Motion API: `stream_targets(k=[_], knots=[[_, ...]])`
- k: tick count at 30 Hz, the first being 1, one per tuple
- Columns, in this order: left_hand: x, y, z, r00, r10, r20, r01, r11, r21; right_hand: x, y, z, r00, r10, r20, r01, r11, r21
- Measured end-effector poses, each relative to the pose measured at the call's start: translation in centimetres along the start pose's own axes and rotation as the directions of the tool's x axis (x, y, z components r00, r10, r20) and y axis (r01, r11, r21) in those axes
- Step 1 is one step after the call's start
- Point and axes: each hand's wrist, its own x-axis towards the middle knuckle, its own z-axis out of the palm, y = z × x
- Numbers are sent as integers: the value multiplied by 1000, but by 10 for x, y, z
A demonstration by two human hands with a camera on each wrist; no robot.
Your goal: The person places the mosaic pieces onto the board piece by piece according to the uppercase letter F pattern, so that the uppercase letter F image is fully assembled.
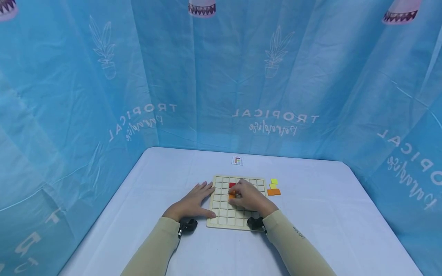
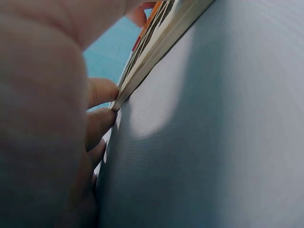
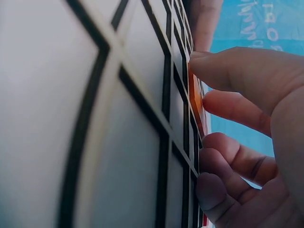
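Observation:
A pale wooden grid board [image 1: 222,221] lies flat on the table. Along its left edge rests my left hand [image 1: 191,203], fingers spread, thumb at the near left part; in the left wrist view the fingertips touch the board's side [image 2: 156,52]. My right hand [image 1: 250,196] reaches over the middle of the grid, its thumb and index finger bent round an orange tile [image 1: 231,197]. In the right wrist view this orange tile [image 3: 195,95] sits at the grid surface between thumb and index fingertip. A red tile [image 1: 232,185] lies in a cell just beyond it.
Right of the board, two yellow tiles [image 1: 274,181] and flat orange pieces [image 1: 274,192] lie close together. Beyond the board is a small card [image 1: 237,160] printed with a coloured grid. A white cloth covers the table [image 1: 310,214]; blue curtains [image 1: 221,76] hang around it.

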Motion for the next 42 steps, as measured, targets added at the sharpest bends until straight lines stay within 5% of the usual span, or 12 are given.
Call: stream_targets(k=[10, 18, 26, 42], knots=[[1, 0, 2, 1000, -2, 3, 2, 1000, 9, -20, 30, -26, 991, 11, -133, 9, 989, 146], [0, 1, 0, 1000, -9, -4, 9, 1000, 4, -46, 74, -60, 950, 216, -223, -181, 969, 168], [2, -1, 2, 1000, -9, -7, 9, 1000, 17, -67, 109, -71, 901, 377, -214, -344, 923, 175], [1, -2, 0, 1000, 12, 0, -12, 1000, 16, -73, 122, -71, 882, 444, -154, -414, 889, 195]])
